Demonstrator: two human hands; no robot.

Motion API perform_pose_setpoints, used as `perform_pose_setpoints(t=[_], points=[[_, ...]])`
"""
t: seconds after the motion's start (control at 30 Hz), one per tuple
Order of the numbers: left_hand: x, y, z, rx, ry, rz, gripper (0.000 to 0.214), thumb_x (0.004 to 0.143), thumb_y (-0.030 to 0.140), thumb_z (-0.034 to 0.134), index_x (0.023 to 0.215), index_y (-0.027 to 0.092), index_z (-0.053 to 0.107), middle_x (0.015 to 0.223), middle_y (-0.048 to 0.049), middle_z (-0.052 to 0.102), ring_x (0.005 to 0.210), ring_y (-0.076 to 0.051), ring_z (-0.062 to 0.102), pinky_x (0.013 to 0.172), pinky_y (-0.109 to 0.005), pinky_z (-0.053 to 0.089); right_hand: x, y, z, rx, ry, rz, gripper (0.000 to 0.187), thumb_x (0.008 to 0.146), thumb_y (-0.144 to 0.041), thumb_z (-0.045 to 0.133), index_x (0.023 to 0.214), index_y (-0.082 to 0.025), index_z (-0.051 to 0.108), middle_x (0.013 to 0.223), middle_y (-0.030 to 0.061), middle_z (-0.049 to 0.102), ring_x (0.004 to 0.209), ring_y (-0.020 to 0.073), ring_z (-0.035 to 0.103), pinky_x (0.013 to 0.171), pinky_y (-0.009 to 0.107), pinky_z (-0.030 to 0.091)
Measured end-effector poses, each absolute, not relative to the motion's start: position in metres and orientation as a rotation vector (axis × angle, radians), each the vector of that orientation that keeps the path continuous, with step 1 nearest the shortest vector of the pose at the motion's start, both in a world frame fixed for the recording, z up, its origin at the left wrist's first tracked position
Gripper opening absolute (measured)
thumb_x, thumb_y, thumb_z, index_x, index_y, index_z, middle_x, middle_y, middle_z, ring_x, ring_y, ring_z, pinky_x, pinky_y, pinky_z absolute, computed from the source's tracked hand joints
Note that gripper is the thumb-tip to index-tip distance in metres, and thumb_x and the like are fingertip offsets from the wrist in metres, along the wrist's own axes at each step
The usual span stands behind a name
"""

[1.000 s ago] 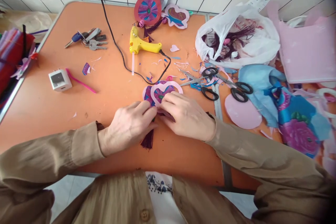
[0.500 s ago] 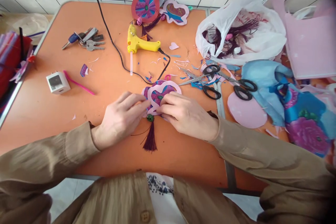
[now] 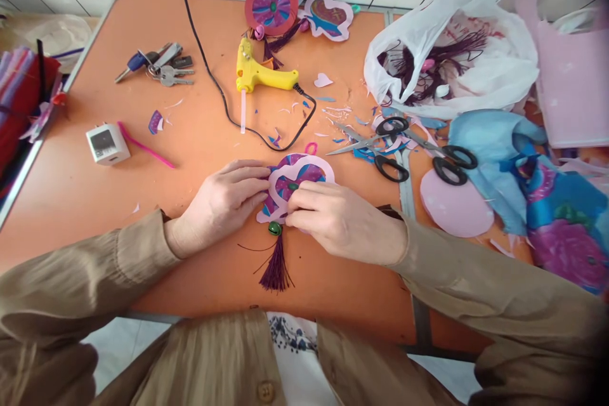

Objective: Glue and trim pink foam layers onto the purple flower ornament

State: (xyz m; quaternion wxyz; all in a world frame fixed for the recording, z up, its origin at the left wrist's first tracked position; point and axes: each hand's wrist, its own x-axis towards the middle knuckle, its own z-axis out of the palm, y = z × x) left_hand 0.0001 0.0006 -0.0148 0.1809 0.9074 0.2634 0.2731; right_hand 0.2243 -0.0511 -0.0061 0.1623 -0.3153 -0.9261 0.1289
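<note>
A pink heart-shaped ornament [image 3: 304, 172] with a purple and blue centre lies flat on the orange table [image 3: 71, 196]. A green bead [image 3: 275, 228] and a dark purple tassel [image 3: 276, 268] hang from its lower tip toward me. My left hand [image 3: 223, 203] rests on the ornament's left edge, fingers stretched out and pressing down. My right hand [image 3: 337, 219] lies over its lower right part, fingers bent together and pinching at the pink rim.
A yellow glue gun [image 3: 259, 76] with a black cord lies beyond the ornament. Two pairs of scissors [image 3: 394, 146] sit to the right amid paper scraps. Keys [image 3: 159, 66], a white charger [image 3: 107, 143], two finished ornaments [image 3: 295, 6], a white plastic bag [image 3: 451, 57] and blue fabric [image 3: 523, 184] ring the area.
My left hand has opened and slid off the tip, uncovering the green bead and tassel. The right hand stays pressed on the ornament.
</note>
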Motion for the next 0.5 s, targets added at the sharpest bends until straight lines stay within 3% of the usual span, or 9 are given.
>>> perform_pose_setpoints(t=[0.3,0.5], points=[[-0.007,0.002,-0.008,2.571,0.824,0.681,0.017,0.093,0.027,0.058,0.097,0.018,0.073,0.118,-0.0111,0.071,0.116,-0.026,0.062,0.098,-0.042,0.053,0.221,-0.052,-0.004,-0.950,-2.522,0.335,0.027,0.096,-0.013,0.045,0.093,-0.014,0.071,0.096,0.0109,0.068,0.091,0.0221,0.055,0.080,0.039,0.049],[-0.021,0.010,-0.014,2.624,0.711,0.465,0.040,0.080,0.035,0.074,0.116,0.017,0.070,0.145,-0.0185,0.050,0.143,-0.039,0.035,0.111,-0.055,0.040,0.217,-0.054,-0.008,-0.960,-2.599,0.238,0.029,0.099,-0.018,0.042,0.100,-0.015,0.071,0.102,0.0108,0.068,0.102,0.0249,0.054,0.086,0.042,0.047]])
